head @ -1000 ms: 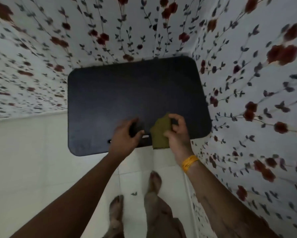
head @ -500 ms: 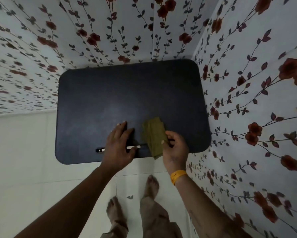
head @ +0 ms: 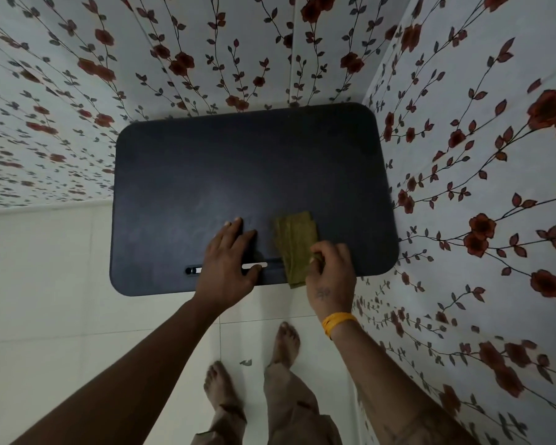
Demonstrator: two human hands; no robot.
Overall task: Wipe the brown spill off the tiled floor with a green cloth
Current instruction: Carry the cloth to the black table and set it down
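A folded olive-green cloth lies flat on a dark rounded tabletop, near its front edge. My right hand pinches the cloth's near right edge with its fingertips. My left hand rests flat on the tabletop just left of the cloth, fingers spread, over a slot in the top. On the white tiled floor a small dark spot shows between my bare feet; no brown spill is clearly visible.
Floral-papered walls close in behind and to the right of the table, forming a corner. My bare feet stand on the tiles just in front of the table. Open tiled floor stretches to the left.
The cloth was held up and bunched in my right hand; now it lies flat on the tabletop. My left hand has spread flat, and my view has risen slightly.
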